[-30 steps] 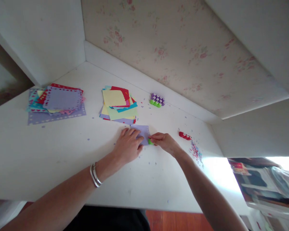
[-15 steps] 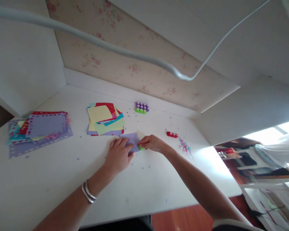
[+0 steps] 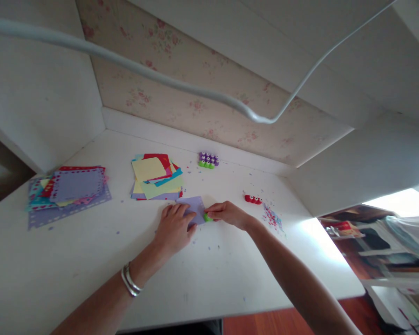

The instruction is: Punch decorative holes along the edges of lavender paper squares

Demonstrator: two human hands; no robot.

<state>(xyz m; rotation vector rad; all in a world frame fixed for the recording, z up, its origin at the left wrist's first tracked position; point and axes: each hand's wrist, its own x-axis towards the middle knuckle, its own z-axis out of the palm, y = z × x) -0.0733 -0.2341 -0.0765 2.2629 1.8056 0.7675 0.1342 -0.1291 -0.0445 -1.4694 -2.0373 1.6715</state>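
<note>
A light purple sheet of paper [image 3: 194, 204] lies on the white desk in front of me. My left hand [image 3: 174, 224] rests flat across its left side, fingers spread, pressing it down. At the right edge of that sheet, my right hand [image 3: 227, 214] grips a small green craft paper punch [image 3: 207, 217]; the fingers cover most of it. Beyond the hands sit several purple punches [image 3: 208, 157] in rows, with green punches [image 3: 206, 164] in front of them. A row of red punches [image 3: 253, 199] lies to the right of my right hand.
Plain coloured sheets [image 3: 153, 170] are stacked behind my left hand. Sheets with punched borders [image 3: 77, 184] form another pile at the far left. Punched-out confetti [image 3: 273, 217] is heaped at right, with bits scattered over the desk [image 3: 91, 274]. A white cable [image 3: 181, 83] hangs across the view.
The view has shifted slightly, so everything sits a little lower and further right. Both hands keep their places on the sheet, and the right fingers have shifted slightly around the green punch.
</note>
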